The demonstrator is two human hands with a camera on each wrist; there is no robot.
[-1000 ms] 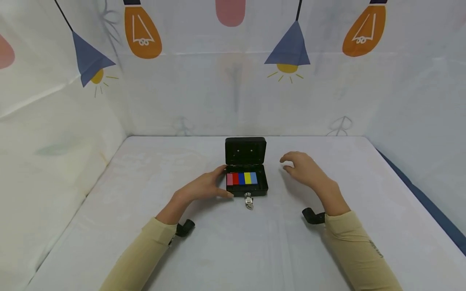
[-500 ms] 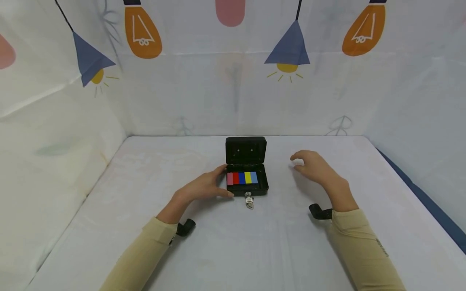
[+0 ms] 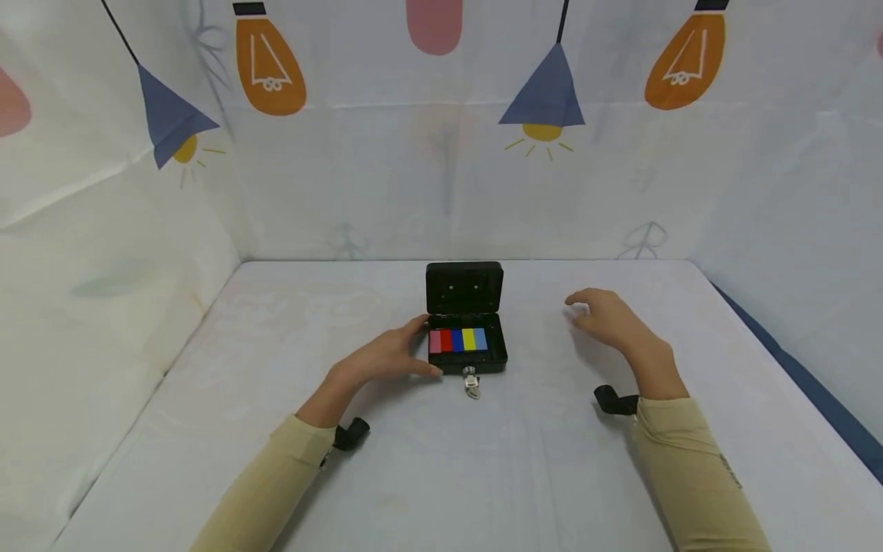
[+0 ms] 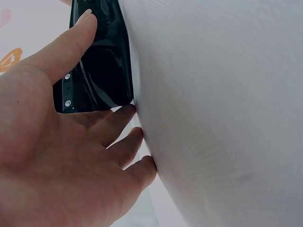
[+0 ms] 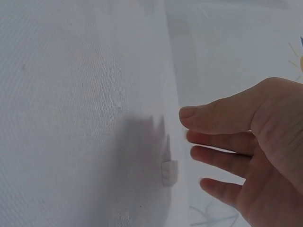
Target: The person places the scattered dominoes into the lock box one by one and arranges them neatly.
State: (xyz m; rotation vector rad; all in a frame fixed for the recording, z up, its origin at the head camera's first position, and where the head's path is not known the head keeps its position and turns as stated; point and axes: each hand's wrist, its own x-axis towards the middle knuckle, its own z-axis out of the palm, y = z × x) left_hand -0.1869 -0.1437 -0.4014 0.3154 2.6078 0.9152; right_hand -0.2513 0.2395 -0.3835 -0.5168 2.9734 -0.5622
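Note:
A small black cash box (image 3: 498, 354) stands in the middle of the table with its lid (image 3: 464, 288) raised. Inside it lies a row of coloured strips (image 3: 457, 340), pink, red, blue, yellow and light blue. A silver key or tag (image 3: 472, 383) hangs at its front. My left hand (image 3: 388, 354) holds the box by its left side, thumb at the front and fingers around the side; the left wrist view shows the thumb against the black wall (image 4: 105, 71). Off to the right, my right hand (image 3: 614, 320) hovers above the table, fingers loosely bent and holding nothing.
In the right wrist view a small white ridged block (image 5: 169, 173) sits on the white tabletop (image 5: 71, 118) near the fingers; the head view does not show it. White cloth walls (image 3: 386, 184) printed with lamps and bulbs enclose the table at the back and sides.
My right hand has drawn away from the box, to the right. The left hand and the box have stayed in place.

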